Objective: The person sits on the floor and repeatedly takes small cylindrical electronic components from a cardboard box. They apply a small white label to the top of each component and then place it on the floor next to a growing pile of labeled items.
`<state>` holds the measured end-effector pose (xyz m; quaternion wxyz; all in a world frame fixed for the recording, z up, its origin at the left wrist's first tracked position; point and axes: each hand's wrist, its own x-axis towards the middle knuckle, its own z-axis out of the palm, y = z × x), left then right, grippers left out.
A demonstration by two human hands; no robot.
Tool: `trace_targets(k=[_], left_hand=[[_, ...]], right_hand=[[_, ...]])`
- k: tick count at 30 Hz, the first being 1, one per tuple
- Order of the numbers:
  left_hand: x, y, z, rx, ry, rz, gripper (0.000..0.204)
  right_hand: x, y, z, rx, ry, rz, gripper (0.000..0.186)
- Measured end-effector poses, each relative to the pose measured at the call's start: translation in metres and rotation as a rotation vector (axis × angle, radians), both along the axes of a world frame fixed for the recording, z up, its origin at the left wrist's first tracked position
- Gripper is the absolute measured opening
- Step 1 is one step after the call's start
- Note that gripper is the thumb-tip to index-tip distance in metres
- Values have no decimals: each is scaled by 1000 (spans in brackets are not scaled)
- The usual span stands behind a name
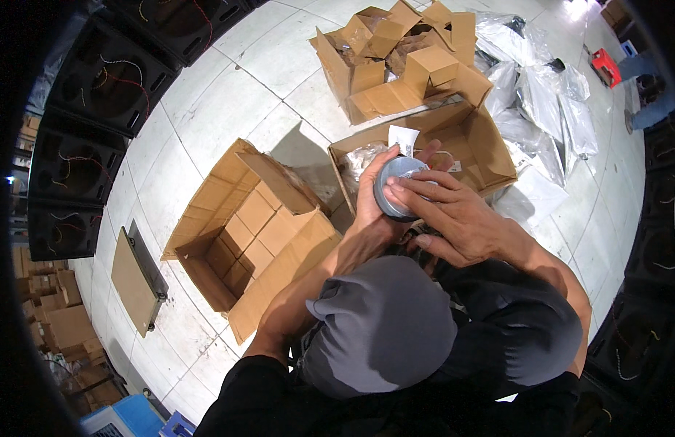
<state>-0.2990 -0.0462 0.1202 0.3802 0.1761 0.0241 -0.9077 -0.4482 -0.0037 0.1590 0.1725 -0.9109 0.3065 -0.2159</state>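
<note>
My left hand (374, 211) holds a grey round object (389, 201) from beneath and around its left side, above an open cardboard box (498, 153) with clear plastic wrapping inside. My right hand (461, 226) lies over the object's top, its fingertips pressing on the face. A small white slip of paper (402, 137) shows just beyond my fingers; I cannot tell if I hold it. Left of my hands, another open carton (199, 211) holds several small brown boxes (256, 213) in rows.
A carton of cardboard pieces (374, 102) and plastic-wrapped bundles (541, 116) lie ahead on the tiled floor. Black speaker cabinets (112, 87) line both sides. A wheeled board (133, 284) is at left. A person's jeans-clad legs (650, 98) stand at far right near a red stool (603, 69).
</note>
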Motion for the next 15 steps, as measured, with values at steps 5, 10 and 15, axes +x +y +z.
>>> trace_targets(k=[5, 10, 15], left_hand=[[5, -5, -11, -39, 57, -28, 54], [4, -4, -3, -49, 113, -101, 49], [8, -5, -4, 83, -52, -34, 44]], right_hand=[[-15, 0, 7, -8, 91, -187, 57], [-35, 1, 5, -230, 167, -432, 61], [-16, 0, 4, 4, 35, -398, 91]])
